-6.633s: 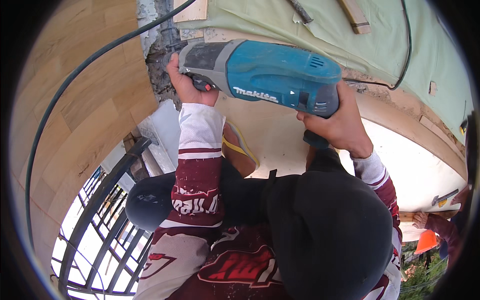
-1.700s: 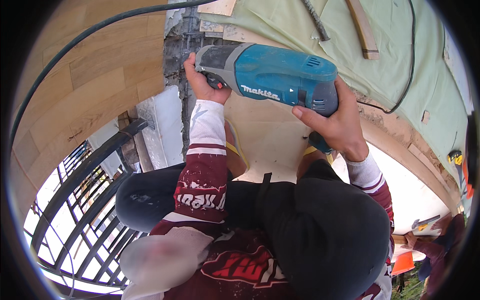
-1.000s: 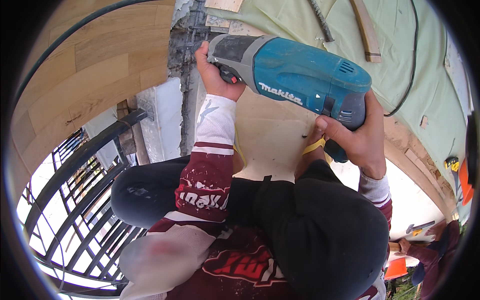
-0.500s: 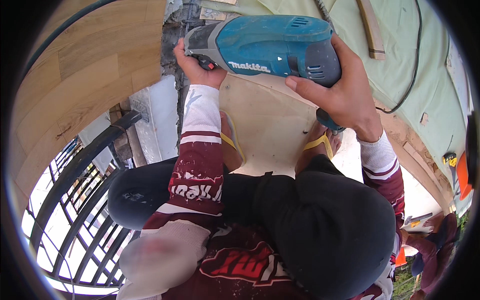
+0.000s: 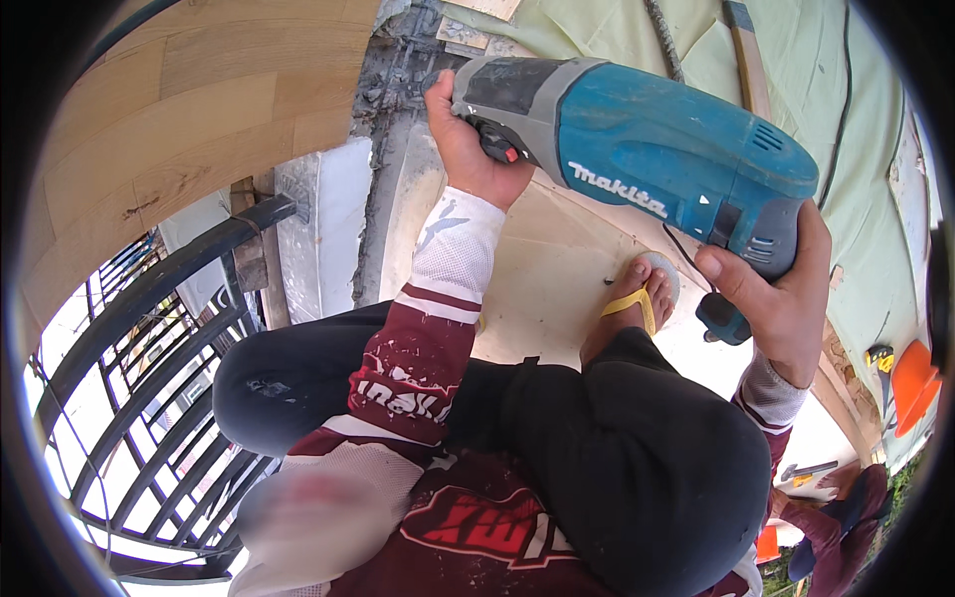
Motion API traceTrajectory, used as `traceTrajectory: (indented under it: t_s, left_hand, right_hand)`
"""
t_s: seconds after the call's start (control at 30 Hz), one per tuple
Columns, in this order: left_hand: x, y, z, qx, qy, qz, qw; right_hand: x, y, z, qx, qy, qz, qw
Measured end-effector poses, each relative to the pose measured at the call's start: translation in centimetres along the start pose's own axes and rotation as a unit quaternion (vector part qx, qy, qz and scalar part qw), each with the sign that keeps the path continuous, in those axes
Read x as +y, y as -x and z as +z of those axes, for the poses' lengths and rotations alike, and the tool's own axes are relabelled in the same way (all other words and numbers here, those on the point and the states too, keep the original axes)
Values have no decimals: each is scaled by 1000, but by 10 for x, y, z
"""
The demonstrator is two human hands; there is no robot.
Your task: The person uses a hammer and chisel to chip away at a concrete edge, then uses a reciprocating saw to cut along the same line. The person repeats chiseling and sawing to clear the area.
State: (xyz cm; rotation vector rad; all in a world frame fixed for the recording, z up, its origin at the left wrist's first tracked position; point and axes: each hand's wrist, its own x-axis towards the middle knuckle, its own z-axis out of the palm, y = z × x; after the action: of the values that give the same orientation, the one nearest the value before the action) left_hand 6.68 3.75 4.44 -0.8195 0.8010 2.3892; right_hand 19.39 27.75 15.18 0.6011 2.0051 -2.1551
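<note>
Wooden wall [image 5: 189, 109]: pale planks fill the upper left, curving with the lens.
Green sheet [image 5: 796, 90]: covers the upper right; a thin dark cable [image 5: 844, 109] and a wooden strip [image 5: 746, 50] lie on it.
Railing [image 5: 169, 398]: black metal bars at lower left, beside the person's bent knee in dark trousers.
Pale board [image 5: 537, 289]: the surface under the person; 1 foot in a yellow-strapped sandal [image 5: 632, 308] rests on it.
Power drill [image 5: 647, 159]: blue body with a grey front, held level above the board, its nose pointing left into the rough grey concrete edge [image 5: 388, 90] at the top.
Left hand [image 5: 468, 149]: wrapped around the drill's grey front end, fingers curled closed about it; white and maroon sleeve behind it.
Right hand [image 5: 781, 298]: closed on the drill's rear grip from below, thumb up along the side, fingers folded around the handle.
Orange object [image 5: 910, 383]: at the right rim, well apart from the drill; too cropped to tell its kind.
</note>
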Motion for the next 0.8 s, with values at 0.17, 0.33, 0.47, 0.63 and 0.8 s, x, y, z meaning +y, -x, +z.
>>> traceTrajectory:
  t_s: [0.17, 0.33, 0.47, 0.63, 0.8]
  left_hand:
    - [-14, 12, 4, 97, -105, 71, 987]
    - [15, 3, -15, 114, -90, 77, 986]
    - [23, -23, -26, 116, -59, 80, 988]
    - [43, -25, -45, 78, -77, 70, 992]
    - [46, -18, -65, 97, -119, 94, 984]
  right_hand:
    - [34, 14, -7, 3, -24, 72, 997]
    - [49, -9, 15, -33, -19, 51, 998]
    - [44, -43, 23, -58, 12, 12, 998]
    - [55, -34, 46, -39, 86, -36, 995]
    - [78, -1, 65, -35, 89, -30, 995]
